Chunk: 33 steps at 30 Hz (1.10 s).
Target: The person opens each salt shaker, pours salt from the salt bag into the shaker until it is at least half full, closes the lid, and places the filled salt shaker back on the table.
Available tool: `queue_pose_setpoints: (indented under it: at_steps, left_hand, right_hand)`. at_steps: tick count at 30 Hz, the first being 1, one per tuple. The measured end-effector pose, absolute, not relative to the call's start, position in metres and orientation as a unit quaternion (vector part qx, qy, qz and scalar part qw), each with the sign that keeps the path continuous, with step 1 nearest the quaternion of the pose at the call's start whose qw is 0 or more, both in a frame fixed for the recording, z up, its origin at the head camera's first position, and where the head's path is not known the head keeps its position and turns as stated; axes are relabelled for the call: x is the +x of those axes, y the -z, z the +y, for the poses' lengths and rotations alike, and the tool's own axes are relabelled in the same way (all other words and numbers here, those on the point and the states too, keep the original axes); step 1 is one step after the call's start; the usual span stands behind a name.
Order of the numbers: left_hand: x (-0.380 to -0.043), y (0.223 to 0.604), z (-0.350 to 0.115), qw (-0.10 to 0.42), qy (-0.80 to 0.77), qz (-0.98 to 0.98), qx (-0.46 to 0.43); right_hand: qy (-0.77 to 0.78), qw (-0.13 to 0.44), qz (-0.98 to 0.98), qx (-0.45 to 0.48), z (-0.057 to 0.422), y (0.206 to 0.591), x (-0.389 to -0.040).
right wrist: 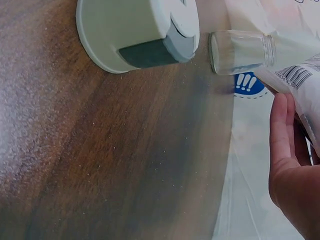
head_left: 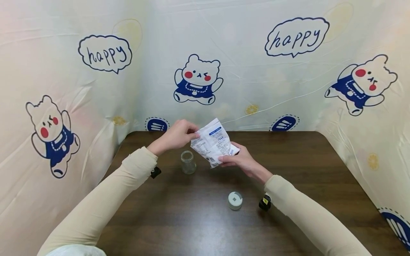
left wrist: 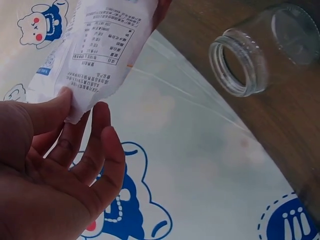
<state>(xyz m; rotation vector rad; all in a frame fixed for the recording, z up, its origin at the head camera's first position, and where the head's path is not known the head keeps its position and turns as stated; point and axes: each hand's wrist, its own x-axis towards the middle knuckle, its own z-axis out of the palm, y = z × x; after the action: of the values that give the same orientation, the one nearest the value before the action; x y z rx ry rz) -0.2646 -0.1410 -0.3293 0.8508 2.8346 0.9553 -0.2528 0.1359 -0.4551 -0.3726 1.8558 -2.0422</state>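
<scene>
A white paper-like packet [head_left: 213, 142] with blue and black print and a barcode is held up above the table by both hands. My left hand [head_left: 179, 135] pinches its upper left edge between thumb and finger; in the left wrist view the other fingers [left wrist: 114, 155] are loosely bent. Its lower right side is gripped by my right hand [head_left: 245, 161], thumb in front and fingers behind. A small dark bit shows behind the packet near that hand, too hidden to name. Below the left hand stands an uncapped clear glass jar [head_left: 188, 164].
A round pale lid [head_left: 235, 201] with a grey flap sits on the brown wooden table [head_left: 179, 213], nearer me than the jar. Cloth printed with bears hangs around the back and sides of the table.
</scene>
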Motion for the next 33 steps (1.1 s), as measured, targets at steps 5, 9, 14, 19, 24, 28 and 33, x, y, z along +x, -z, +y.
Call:
queue_pose_setpoints:
  at_steps: [5, 9, 14, 19, 24, 28, 33]
  left_hand:
    - [-0.266, 0.335, -0.144, 0.013, -0.320, 0.910, 0.263]
    - [-0.266, 0.340, -0.147, 0.010, -0.324, 0.910, 0.257]
    - [-0.265, 0.344, -0.151, 0.004, -0.329, 0.910, 0.251]
    - [-0.263, 0.349, -0.156, 0.000, -0.330, 0.912, 0.245]
    - [-0.262, 0.352, -0.159, -0.004, -0.332, 0.912, 0.241]
    - [-0.262, 0.356, -0.161, -0.002, -0.337, 0.912, 0.235]
    - [-0.261, 0.361, -0.164, -0.004, -0.340, 0.912, 0.227]
  right_hand:
    - [0.699, 0.170, 0.683, -0.128, 0.136, 0.453, -0.255]
    - [0.690, 0.160, 0.695, -0.125, 0.135, 0.454, -0.256]
    - [0.680, 0.142, 0.709, -0.121, 0.132, 0.455, -0.256]
    - [0.672, 0.127, 0.719, -0.124, 0.130, 0.454, -0.255]
    - [0.663, 0.126, 0.726, -0.133, 0.129, 0.453, -0.255]
    - [0.657, 0.125, 0.730, -0.139, 0.128, 0.452, -0.256]
    - [0.648, 0.123, 0.738, -0.146, 0.128, 0.452, -0.258]
